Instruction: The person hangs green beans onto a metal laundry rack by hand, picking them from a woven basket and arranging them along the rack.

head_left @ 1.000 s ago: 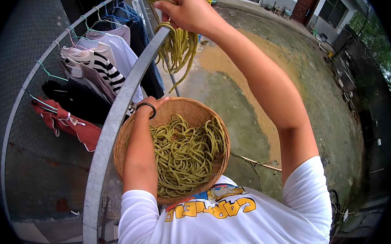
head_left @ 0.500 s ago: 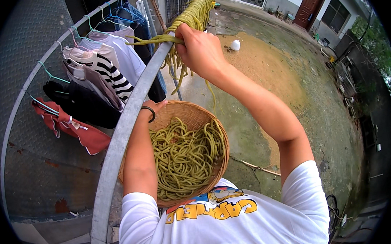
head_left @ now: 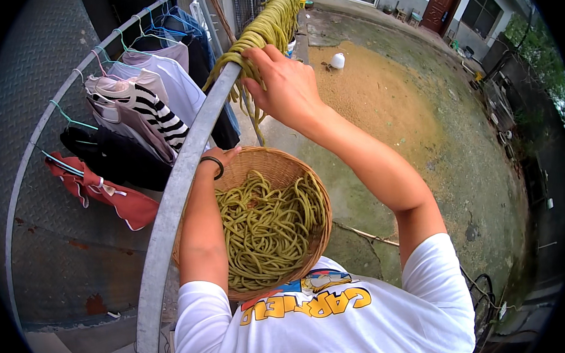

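Long, thin green beans (head_left: 272,27) hang in a thick row over a grey metal rail (head_left: 191,157) in front of me. At the near end of that row is my right hand (head_left: 287,89); its fingertips touch the beans, with the thumb spread away from the fingers. Below the rail, a round woven basket (head_left: 275,162) rests against my front, tilted toward me. My left hand (head_left: 224,157), with a dark band at the wrist, grips its far rim; part of the fingers is hidden. Inside lies a tangled heap of more long beans (head_left: 266,229).
Clothes on hangers, including a striped top (head_left: 156,113) and a red garment (head_left: 112,196), hang from a second rail (head_left: 40,126) at left. Grain (head_left: 381,93) is spread on the concrete yard at right, with a white container (head_left: 337,60) on it. A brown door (head_left: 441,2) stands far off.
The loose bean ends that stuck out left of the rail now hang down over it. My right hand has loosened from the beans and its thumb has spread. My left hand stays on the basket.
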`<act>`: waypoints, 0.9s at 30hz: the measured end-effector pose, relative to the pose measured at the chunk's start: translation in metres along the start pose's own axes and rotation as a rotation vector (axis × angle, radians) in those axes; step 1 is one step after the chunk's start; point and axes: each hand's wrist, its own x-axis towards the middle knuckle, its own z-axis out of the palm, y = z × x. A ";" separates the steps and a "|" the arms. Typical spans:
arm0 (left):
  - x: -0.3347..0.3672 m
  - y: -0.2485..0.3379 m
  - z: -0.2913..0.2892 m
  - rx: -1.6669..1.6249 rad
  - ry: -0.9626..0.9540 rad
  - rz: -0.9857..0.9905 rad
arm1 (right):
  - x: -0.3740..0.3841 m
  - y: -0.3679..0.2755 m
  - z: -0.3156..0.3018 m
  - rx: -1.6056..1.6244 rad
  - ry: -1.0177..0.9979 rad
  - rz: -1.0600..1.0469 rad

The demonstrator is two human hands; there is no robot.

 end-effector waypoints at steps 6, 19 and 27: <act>0.008 -0.002 0.005 -0.005 0.015 -0.010 | -0.005 0.013 0.001 0.251 0.100 0.108; -0.006 0.000 -0.003 -0.020 0.006 -0.065 | -0.013 0.011 0.012 0.067 0.170 0.016; 0.005 -0.012 0.003 -0.015 -0.003 -0.057 | 0.036 0.005 0.007 0.303 0.200 -0.060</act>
